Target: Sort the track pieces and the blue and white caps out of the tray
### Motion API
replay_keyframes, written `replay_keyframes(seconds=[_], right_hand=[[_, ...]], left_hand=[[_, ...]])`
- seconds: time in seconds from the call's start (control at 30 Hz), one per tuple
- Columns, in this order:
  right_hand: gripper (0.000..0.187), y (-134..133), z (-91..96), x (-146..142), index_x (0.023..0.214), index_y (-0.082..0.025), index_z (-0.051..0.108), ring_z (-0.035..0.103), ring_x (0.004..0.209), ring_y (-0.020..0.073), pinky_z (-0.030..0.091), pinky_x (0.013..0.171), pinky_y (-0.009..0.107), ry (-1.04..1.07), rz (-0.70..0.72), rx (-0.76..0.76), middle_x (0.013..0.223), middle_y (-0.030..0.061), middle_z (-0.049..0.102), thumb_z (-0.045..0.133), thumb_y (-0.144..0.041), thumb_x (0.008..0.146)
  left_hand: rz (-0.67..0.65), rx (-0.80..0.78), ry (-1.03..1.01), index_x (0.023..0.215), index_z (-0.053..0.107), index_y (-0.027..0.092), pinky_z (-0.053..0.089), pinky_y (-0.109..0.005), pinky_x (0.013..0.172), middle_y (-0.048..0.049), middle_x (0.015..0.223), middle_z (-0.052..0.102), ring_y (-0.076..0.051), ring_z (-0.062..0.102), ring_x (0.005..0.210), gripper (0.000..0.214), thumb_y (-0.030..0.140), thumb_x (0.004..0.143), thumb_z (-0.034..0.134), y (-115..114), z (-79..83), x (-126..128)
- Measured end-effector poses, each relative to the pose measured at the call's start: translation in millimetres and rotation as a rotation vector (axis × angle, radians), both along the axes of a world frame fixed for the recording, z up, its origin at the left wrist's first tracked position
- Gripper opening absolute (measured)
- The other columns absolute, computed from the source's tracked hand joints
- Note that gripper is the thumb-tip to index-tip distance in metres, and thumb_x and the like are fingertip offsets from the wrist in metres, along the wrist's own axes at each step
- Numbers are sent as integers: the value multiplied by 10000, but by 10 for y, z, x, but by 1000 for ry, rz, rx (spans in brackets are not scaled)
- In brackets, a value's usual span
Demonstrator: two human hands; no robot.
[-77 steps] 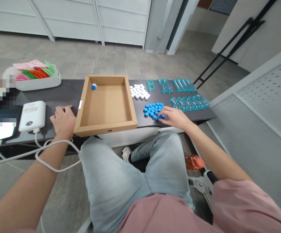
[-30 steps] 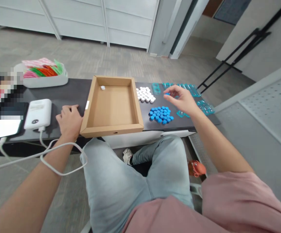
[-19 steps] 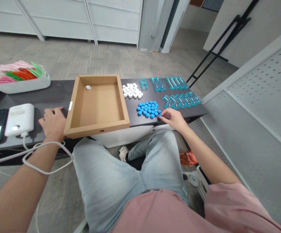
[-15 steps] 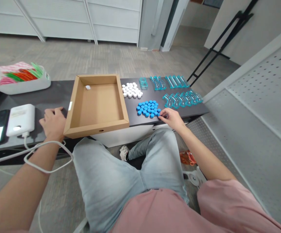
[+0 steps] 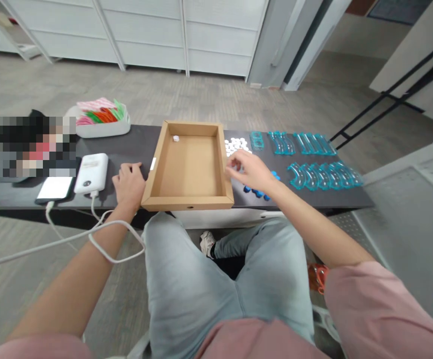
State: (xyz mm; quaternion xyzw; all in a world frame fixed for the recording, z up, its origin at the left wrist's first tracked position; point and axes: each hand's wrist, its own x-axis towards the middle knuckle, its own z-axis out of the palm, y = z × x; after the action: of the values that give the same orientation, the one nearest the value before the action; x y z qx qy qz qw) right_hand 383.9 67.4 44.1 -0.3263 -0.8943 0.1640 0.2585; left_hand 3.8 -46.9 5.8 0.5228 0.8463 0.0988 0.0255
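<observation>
Office-like room: grey carpeted floor (image 5: 145,94), white cabinets (image 5: 151,37) in row, perforated panel (image 5: 407,224).

Soft, even light leaves faint shadows on the dark tabletop (image 5: 314,196), glints on the clear teal pieces (image 5: 313,176) and a screen (image 5: 55,188) blown to white, while the right hand (image 5: 249,168) is slightly blurred, mosaic blocks cover part of the left, and wide-angle stretch distorts the edges.
</observation>
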Motion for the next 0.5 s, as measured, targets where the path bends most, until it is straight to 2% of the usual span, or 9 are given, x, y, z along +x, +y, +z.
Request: replay_keyframes(seconds=[0.1,0.2,0.27,0.37,0.43,0.5], right_hand=[[215,535,-77,-980,1298,-209,733,733,1054,262,575,1016,402,-127,100,-44,1323,119,738,665,-248,1097],[449,1055,-230,-1805,1534,-192,682,731,1292,310,575,1156,447,-261,64,-70,1577,168,651,660,-193,1086],[496,1304,-323,-2189,1575,-176,663,710,1367,332,566,1207,473,-341,12,-87,1622,190,632,658,-155,1079],[378,1453,-401,-2490,1424,-151,723,696,1347,342,554,1212,491,-416,-9,-66,1524,199,691,653,-98,1056],[304,1405,-398,-2520,1300,-157,745,693,1271,327,557,1162,469,-420,45,-55,1418,179,730,675,-71,1018],[278,1269,-349,-2424,1226,-166,752,690,1169,302,556,1088,431,-391,153,-61,1314,150,746,699,-65,973]], left_hand=[[1,-8,-1,1723,583,48,442,-567,1258,-333,1670,575,-441,595,1544,588,273,1219,382,-5,12,12],[-4,-14,-9,1733,579,45,439,-572,1262,-329,1677,575,-446,593,1550,601,293,1215,400,-5,9,5],[-9,0,-11,1724,596,51,441,-579,1258,-328,1670,584,-449,595,1550,604,298,1203,415,-4,-7,-8],[-10,42,-27,1720,640,131,448,-579,1244,-309,1653,610,-454,611,1540,595,325,1177,490,0,-41,-33],[-15,63,-49,1718,657,171,447,-593,1237,-310,1649,618,-470,612,1541,590,340,1166,533,3,-57,-47],[-22,65,-64,1718,647,141,439,-607,1239,-330,1657,608,-483,599,1553,592,339,1175,519,4,-62,-54]])
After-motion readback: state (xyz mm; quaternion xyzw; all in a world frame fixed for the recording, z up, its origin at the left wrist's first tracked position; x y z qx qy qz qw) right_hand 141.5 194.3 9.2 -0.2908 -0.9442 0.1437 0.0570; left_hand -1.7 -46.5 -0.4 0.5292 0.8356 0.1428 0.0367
